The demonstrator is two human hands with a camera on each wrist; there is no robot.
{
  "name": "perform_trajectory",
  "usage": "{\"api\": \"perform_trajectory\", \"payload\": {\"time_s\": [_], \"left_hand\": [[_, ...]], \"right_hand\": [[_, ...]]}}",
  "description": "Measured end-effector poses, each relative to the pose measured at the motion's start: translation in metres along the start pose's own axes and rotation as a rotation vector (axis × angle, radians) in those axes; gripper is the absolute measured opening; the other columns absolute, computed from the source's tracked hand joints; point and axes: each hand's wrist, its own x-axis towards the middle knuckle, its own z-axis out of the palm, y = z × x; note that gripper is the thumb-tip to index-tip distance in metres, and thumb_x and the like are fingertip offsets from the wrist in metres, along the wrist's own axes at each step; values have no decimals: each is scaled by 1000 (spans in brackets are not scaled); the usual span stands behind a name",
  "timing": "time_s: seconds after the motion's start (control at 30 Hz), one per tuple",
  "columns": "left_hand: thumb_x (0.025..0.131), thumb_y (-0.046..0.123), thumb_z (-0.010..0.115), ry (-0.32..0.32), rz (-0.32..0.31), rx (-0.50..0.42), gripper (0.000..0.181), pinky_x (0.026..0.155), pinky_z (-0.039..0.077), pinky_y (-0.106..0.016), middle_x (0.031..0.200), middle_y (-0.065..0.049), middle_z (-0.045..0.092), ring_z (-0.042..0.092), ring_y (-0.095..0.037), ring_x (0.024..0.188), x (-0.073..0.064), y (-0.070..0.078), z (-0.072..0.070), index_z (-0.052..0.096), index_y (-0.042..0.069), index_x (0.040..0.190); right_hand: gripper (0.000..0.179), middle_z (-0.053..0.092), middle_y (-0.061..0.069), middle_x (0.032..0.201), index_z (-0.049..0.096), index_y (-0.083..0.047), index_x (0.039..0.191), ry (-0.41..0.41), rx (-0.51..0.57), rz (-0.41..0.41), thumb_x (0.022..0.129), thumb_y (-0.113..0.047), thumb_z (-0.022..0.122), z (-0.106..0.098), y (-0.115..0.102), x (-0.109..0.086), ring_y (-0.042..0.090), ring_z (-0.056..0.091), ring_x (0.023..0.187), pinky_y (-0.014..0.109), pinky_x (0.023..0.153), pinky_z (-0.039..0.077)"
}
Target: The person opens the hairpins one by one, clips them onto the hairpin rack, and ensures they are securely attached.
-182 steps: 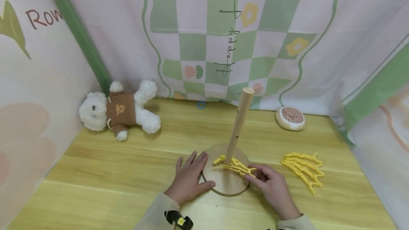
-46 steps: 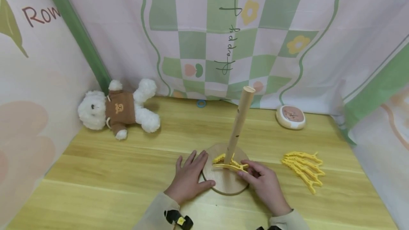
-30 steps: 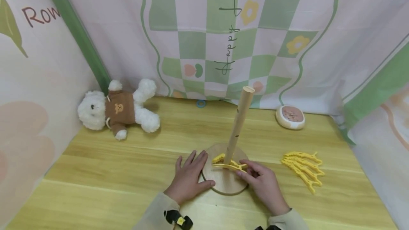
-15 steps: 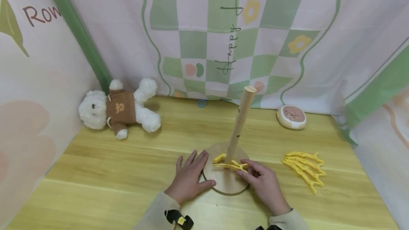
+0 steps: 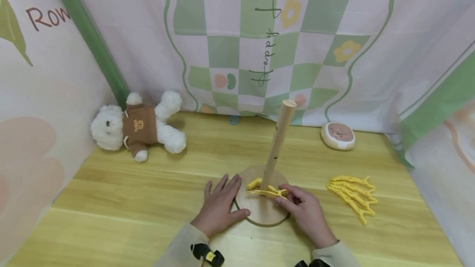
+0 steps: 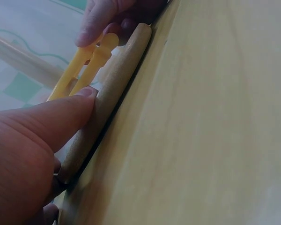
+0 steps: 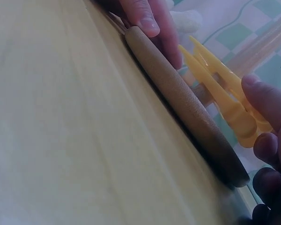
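Note:
A round wooden base lies on the table with an upright wooden post, which has small dark holes along it. My left hand rests flat with spread fingers on the base's left edge; its thumb touches the rim in the left wrist view. My right hand pinches the forked end of a yellow plastic branch piece between thumb and forefinger. That piece lies across the foot of the post, just above the base. More yellow plastic shows behind it; how the parts join is hidden.
Several yellow forked branch pieces lie fanned on the table to the right. A white plush toy in a brown shirt, a small blue ring and a white-and-pink rounded device sit towards the back curtain.
Since the oldest frame my right hand has shifted slightly left with the yellow branch piece, closer to the post. Over the last second it stays almost still. My left hand has not moved.

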Motion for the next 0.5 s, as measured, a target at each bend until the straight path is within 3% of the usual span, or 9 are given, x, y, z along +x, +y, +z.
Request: {"api": "perform_trajectory", "payload": {"time_s": [0.5], "left_hand": [[89, 59, 65, 14, 4, 14, 90, 115, 2, -69, 163, -3, 28, 19, -34, 152, 0, -1, 1, 31, 12, 158]], "right_hand": [[40, 57, -3, 75, 73, -4, 118, -4, -6, 29, 82, -17, 84, 0, 3, 1, 9, 50, 68, 22, 61, 45]]}}
